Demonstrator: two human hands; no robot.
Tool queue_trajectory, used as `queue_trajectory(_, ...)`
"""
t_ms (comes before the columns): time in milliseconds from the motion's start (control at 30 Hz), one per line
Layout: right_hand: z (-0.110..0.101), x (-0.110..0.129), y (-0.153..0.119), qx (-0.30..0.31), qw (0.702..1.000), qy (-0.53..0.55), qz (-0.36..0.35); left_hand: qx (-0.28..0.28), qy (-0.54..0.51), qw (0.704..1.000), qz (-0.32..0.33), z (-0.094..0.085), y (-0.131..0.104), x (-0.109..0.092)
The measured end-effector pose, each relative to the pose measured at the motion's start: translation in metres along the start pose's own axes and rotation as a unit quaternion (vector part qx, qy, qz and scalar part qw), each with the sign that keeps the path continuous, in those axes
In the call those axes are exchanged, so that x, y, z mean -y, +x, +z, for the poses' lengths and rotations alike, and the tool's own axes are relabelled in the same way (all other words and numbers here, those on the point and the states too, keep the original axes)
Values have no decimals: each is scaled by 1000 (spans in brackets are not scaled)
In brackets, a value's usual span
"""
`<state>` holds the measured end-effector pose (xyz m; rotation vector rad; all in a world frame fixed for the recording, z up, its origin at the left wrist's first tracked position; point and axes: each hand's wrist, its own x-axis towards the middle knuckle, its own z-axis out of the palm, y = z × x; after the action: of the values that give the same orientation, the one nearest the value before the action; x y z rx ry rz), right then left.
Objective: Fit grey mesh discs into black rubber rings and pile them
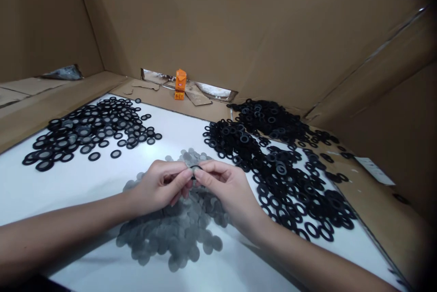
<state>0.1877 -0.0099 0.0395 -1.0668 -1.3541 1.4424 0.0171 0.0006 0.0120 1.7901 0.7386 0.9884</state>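
I pinch one black ring (pixel 195 166) between left grip (pixel 162 184) and right grip (pixel 228 187). Open desk (pixel 37 194) at near left; cardboard wall (pixel 232 23) beyond.

Orange box (pixel 180 78): dark marks low down, too small for me to read.
White slip (pixel 374 170): faint marks, illegible on my feed.

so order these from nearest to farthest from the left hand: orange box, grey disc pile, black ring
1. Black ring, pinched in the left hand.
2. Grey disc pile, on the white table below.
3. Orange box, straight ahead, past the table's far edge.
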Motion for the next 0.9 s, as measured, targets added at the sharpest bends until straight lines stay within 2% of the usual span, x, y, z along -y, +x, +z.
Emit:
queue_trajectory(100, -1, 1, 0, 0, 1000, 14, 20, -4, 7, 1000, 8, -2, -2, 0)
queue_trajectory(267, -7, 0, 2, 44, 999, 3, 31, 0, 68, 998, 16, -4, -3, 1)
queue_trajectory(467, -16, 0, 6, 71, 992, -98, 27, 9, 147, 989, 21, -5, 1, -1)
queue_trajectory(567, -21, 2, 7, 108, 975, -193, 27, 71, 166, 983, 27, -9, 5, -1)
queue_trajectory(633, -22, 5, 7, 123, 952, -280, 7, 119, 169, 978, 17, -12, 8, 0)
queue_trajectory(700, -22, 9, 5, 127, 924, -361, -18, 141, 185, 972, 21, -14, 9, 2)
queue_trajectory(800, -19, 13, -1, 115, 907, -402, -45, 122, 200, 971, 44, -11, 6, 4)
queue_trajectory(900, -12, 12, -6, 95, 937, -334, -37, 26, 163, 986, 33, -4, -1, 5)
